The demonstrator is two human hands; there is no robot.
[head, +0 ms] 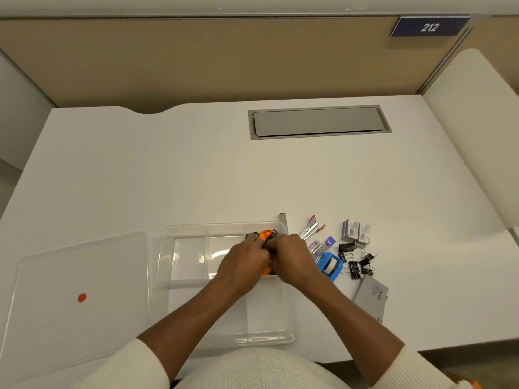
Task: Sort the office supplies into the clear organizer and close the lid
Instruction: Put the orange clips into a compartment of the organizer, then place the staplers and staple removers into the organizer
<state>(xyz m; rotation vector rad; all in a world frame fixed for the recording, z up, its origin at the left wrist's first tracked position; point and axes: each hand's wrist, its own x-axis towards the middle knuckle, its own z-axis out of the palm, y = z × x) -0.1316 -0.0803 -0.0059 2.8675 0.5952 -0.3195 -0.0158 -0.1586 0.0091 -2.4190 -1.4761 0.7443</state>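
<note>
Both hands, left hand [247,255] and right hand [292,258], grip an orange item [265,235] with curled fingers inside the clear organizer [224,327]. The lid [81,304] lies left of it on the table [196,178]. Binder clips [358,262] and staple boxes [356,231] sit to the right.

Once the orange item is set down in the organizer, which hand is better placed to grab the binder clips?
Right. The right hand is on the same side as the binder clips, lying right of the organizer; the left hand would cross over.
</note>
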